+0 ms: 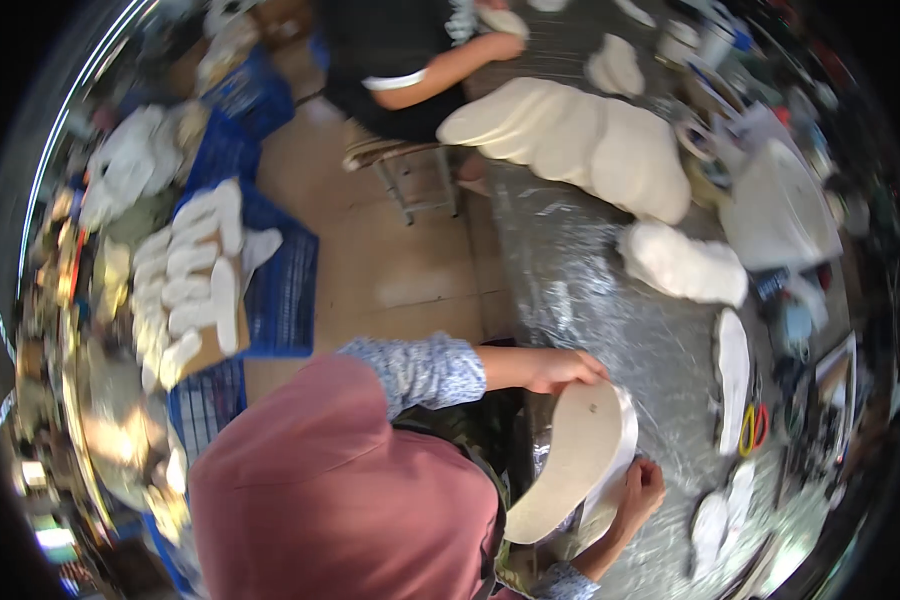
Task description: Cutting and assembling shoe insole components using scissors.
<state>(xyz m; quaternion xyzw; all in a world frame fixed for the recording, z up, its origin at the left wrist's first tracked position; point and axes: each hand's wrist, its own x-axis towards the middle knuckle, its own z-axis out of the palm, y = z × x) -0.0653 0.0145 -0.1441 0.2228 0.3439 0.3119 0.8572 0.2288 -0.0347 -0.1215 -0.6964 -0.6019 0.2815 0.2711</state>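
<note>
My left hand (562,369) grips the top edge of a stack of large white sole-shaped pieces (582,455), which stands on edge at the near rim of the silvery table (590,290). Under the stack's lower right side is my right hand (642,488), fingers curled against it. Both forearms wear blue patterned sleeves. A pink garment (340,490) fills the foreground and hides the bottom of the stack.
A row of overlapping white pieces (580,140) and a white pile (682,262) lie on the table. Scissors (751,428) rest at its right. Another person in black (400,60) sits on a stool (415,170). Blue crates (270,290) with white pieces stand on the floor at left.
</note>
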